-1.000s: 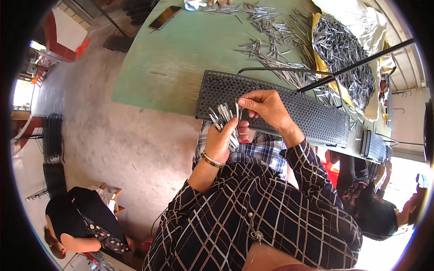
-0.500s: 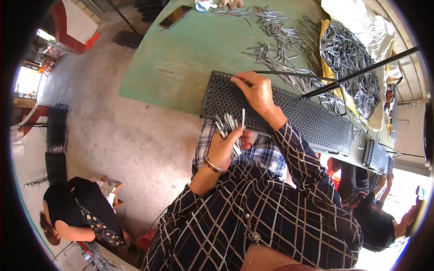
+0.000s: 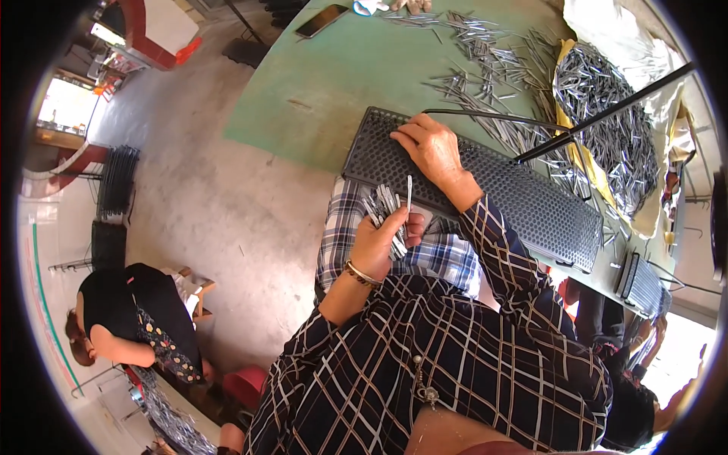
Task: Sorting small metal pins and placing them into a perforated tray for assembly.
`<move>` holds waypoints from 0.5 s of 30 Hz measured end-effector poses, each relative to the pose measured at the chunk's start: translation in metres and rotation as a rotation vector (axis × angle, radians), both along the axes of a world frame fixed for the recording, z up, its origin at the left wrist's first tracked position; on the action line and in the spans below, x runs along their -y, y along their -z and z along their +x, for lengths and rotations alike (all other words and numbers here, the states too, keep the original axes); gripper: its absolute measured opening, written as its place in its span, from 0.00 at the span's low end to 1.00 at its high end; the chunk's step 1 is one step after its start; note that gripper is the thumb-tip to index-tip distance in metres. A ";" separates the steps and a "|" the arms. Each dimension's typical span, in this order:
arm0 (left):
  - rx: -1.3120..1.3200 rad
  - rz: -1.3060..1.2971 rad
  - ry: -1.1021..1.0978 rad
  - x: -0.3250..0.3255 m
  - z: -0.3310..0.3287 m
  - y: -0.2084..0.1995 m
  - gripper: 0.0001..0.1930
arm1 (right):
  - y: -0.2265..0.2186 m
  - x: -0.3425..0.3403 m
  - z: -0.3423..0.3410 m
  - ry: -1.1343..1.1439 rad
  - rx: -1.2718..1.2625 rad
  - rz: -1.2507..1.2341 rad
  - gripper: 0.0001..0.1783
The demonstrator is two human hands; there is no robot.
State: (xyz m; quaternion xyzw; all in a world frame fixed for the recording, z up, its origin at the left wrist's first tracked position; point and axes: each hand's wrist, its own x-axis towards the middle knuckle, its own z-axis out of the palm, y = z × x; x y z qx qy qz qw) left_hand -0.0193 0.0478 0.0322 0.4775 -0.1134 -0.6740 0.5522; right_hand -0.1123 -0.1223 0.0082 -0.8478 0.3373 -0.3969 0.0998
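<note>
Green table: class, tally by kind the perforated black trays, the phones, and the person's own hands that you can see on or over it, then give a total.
Perforated black trays: 2, the long tray and a small tray
Phones: 1, the phone
Own hands: 2, the left hand holding a bundle of metal pins, the right hand on the long tray
Total: 5
</note>
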 end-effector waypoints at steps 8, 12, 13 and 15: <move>0.004 -0.006 -0.012 -0.015 0.003 0.002 0.11 | -0.041 -0.047 -0.022 -0.261 0.308 0.975 0.15; -0.061 -0.065 0.097 0.004 0.008 0.009 0.12 | -0.046 -0.066 -0.032 -0.257 0.289 1.083 0.13; -0.075 -0.073 0.126 0.011 0.009 0.010 0.12 | -0.047 -0.065 -0.034 -0.187 0.351 1.104 0.12; -0.121 -0.077 0.154 0.017 0.012 0.018 0.12 | -0.046 -0.065 -0.035 -0.039 0.416 1.067 0.10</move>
